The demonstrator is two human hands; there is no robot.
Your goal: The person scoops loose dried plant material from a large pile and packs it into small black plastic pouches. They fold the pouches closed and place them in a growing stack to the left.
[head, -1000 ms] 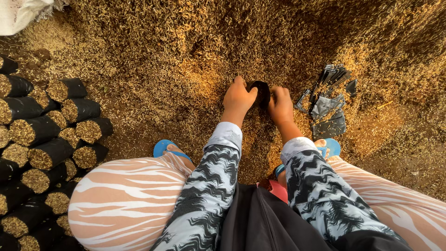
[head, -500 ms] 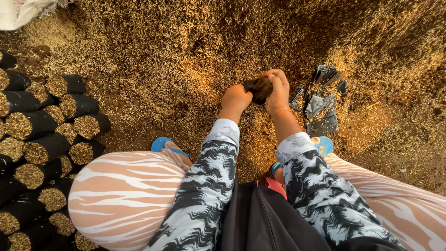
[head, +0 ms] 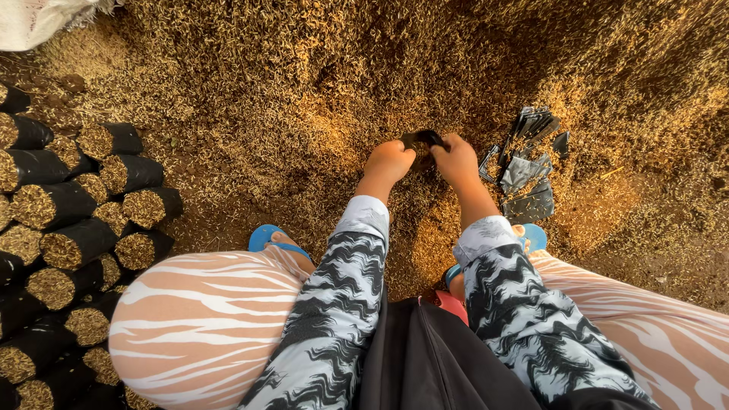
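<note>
Seen from above, a crouching person worked over a wide heap of golden husks (head: 319,83) that filled most of the frame. Just above the centre, the left hand (head: 389,161) and the right hand (head: 456,161) each pinched one side of a small black plastic bag (head: 423,138), holding its mouth between them over the husks. Just to the right of the right hand lay a loose pile of flat empty black bags (head: 529,163). Down the left edge, filled black bags (head: 68,205) lay stacked on their sides, their husk-packed ends showing. Blue sandals (head: 266,237) peeked out beside striped knees in the lower frame.
</note>
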